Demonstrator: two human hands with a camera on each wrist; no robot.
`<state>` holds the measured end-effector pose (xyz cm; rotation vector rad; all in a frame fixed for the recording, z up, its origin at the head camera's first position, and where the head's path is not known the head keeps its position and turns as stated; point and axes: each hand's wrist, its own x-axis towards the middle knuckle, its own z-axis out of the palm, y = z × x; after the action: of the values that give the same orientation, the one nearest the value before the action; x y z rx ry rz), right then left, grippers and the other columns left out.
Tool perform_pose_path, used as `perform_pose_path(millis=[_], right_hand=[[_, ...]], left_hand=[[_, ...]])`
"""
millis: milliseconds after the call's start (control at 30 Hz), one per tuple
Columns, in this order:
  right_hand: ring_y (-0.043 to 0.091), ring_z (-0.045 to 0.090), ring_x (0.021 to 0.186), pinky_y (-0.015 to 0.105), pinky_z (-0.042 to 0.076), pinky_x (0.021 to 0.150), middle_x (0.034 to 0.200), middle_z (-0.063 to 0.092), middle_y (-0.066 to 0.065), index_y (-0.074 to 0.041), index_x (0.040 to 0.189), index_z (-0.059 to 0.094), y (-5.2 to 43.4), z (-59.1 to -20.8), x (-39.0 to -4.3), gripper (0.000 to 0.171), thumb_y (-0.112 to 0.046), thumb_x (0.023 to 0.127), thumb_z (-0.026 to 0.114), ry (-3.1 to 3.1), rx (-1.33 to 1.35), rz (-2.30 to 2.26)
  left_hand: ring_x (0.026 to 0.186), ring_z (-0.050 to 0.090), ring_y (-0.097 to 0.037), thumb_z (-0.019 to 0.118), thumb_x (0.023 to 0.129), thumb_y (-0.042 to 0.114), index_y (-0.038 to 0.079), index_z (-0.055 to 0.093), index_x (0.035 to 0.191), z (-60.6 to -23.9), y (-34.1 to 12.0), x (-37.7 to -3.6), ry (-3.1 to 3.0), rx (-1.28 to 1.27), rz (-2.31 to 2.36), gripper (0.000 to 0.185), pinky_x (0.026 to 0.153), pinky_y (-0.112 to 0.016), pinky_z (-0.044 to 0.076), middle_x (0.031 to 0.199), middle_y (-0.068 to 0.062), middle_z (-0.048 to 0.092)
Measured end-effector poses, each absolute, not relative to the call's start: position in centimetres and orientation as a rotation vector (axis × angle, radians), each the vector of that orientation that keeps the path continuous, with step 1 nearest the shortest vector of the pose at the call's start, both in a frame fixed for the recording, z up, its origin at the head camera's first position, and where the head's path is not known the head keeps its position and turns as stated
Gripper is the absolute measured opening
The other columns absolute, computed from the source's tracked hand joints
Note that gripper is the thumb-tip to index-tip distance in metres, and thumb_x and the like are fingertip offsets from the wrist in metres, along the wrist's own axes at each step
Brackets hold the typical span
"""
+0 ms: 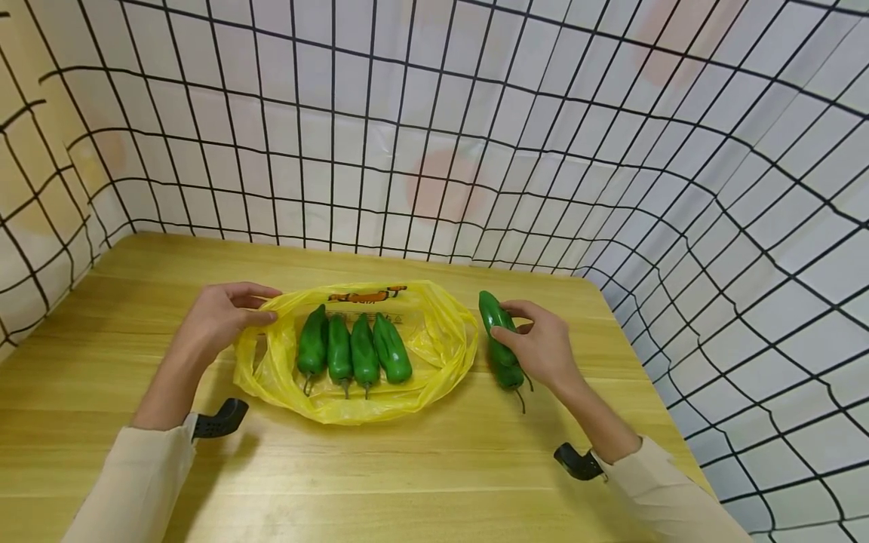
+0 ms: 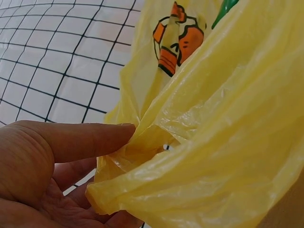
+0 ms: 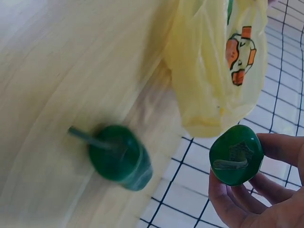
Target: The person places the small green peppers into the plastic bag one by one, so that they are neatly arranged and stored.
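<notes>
A yellow plastic bag (image 1: pixel 434 377) lies with its mouth spread, and several green peppers (image 1: pixel 364 351) sit side by side in it. My left hand (image 1: pixel 220 320) pinches the bag's left edge between thumb and fingers; the left wrist view shows the thumb over the crumpled plastic (image 2: pixel 137 147). To the right of the bag, my right hand (image 1: pixel 539 343) grips one green pepper (image 1: pixel 494 313) between thumb and fingers. In the right wrist view this held pepper (image 3: pixel 236 156) shows its stem end. Another pepper (image 3: pixel 118 154) rests on the table just below it.
A light wooden table (image 1: pixel 380 483) carries everything. Black wire grid panels (image 1: pixel 400 136) over pale sheeting rise along the back and both sides. The right panel (image 1: pixel 747 302) stands close to the right forearm.
</notes>
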<state>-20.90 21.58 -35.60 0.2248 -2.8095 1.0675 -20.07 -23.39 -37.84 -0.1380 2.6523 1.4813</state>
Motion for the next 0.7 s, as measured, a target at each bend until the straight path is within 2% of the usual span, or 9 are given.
perform_pose_path(millis=[700], right_hand=[[0.029,0.071,0.097,0.032,0.06,0.064,0.131,0.067,0.011,-0.015,0.132,0.066,17.2,-34.6,-20.6,0.043,-0.022,0.092,0.077,-2.756,0.31,1.248]], left_hand=[[0.13,0.048,-0.044,0.071,0.096,0.024,0.009,0.062,0.139,-37.9,-23.3,-20.1,2.659,-0.141,1.48,0.046,0.096,-0.05,0.046,0.144,-0.026,0.053]])
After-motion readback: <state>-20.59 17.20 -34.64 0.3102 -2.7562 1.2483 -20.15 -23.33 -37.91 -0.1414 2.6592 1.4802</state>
